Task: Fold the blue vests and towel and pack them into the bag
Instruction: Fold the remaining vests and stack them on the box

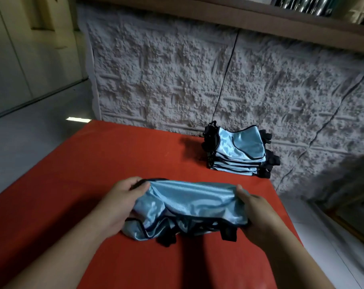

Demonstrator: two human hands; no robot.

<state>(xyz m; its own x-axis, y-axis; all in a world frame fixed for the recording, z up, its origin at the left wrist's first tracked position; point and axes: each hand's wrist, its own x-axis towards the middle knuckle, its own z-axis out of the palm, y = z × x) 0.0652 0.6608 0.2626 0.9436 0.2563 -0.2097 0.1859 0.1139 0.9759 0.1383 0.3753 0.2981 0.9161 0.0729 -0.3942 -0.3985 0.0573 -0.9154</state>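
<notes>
A light blue vest (189,207) with black trim lies bunched near the front of the red table (114,155), its black straps trailing toward the near edge. The left hand (116,205) grips its left end, fingers curled into the cloth; the right hand (258,213) pinches its right end. Far right, by the textured wall (177,69), sits a stack of folded vests (237,151).

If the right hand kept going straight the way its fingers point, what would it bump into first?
The right hand grips the blue vest and points up-left across it. Going straight on, it would probably just push that vest over the red table; beyond looks free, though depth is hard to judge.
</notes>
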